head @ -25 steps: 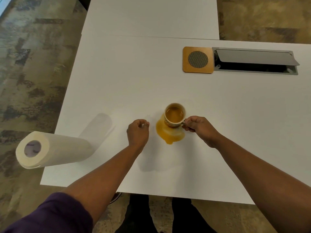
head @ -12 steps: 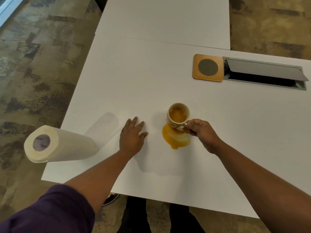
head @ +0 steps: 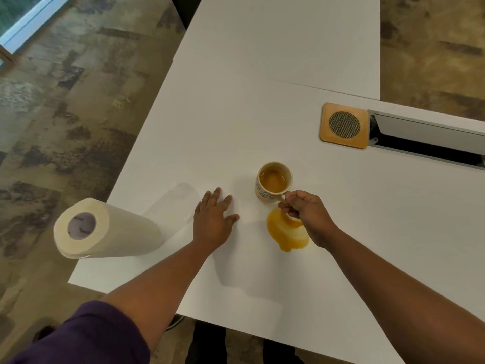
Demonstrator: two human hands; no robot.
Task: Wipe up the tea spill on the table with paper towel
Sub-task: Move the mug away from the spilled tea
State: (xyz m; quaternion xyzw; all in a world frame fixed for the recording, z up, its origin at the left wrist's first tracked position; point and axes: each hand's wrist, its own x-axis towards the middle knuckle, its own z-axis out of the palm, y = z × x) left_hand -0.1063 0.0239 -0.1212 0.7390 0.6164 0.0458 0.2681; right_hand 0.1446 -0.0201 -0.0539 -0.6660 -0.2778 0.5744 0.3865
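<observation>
An amber tea spill (head: 287,233) lies on the white table (head: 262,122) near its front edge. Just behind the puddle stands a cream mug (head: 273,183) half full of tea. My right hand (head: 307,215) pinches the mug's handle, its wrist over the puddle's right side. My left hand (head: 212,219) rests flat on the table, fingers spread, a little left of the spill. A roll of paper towel (head: 105,229) stands upright at the table's front left corner, left of my left hand.
A square wooden coaster with a round mesh centre (head: 343,125) lies at the back right, next to an open grey cable hatch (head: 427,143) set in the table. A seam joins a second table behind. Patterned carpet lies to the left.
My left hand went from a loose fist to flat on the table with fingers spread. My right hand moved the mug back off the puddle, which now lies bare in front of it.
</observation>
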